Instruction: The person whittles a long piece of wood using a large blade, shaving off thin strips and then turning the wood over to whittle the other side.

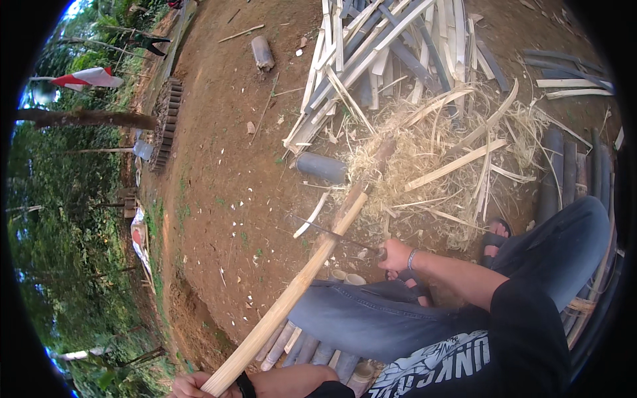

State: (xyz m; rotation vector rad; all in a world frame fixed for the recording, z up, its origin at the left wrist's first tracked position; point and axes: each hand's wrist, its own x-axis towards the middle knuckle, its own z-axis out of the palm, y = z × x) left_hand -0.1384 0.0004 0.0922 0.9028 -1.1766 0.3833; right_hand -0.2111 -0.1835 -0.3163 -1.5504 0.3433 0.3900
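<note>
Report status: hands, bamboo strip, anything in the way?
Left hand grips near end of bamboo strip. Right hand holds knife, blade on strip. Shavings pile at far end; nothing blocking.

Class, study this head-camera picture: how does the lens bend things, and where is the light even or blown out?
Head view: fisheye, black corners; the tree trunk at the left rim lies nearly level. Soft even daylight on the bare ground, no hard shadows. Sky patch top left blown out. The bamboo pole and right hand look sharp; rim foliage smears.
</note>
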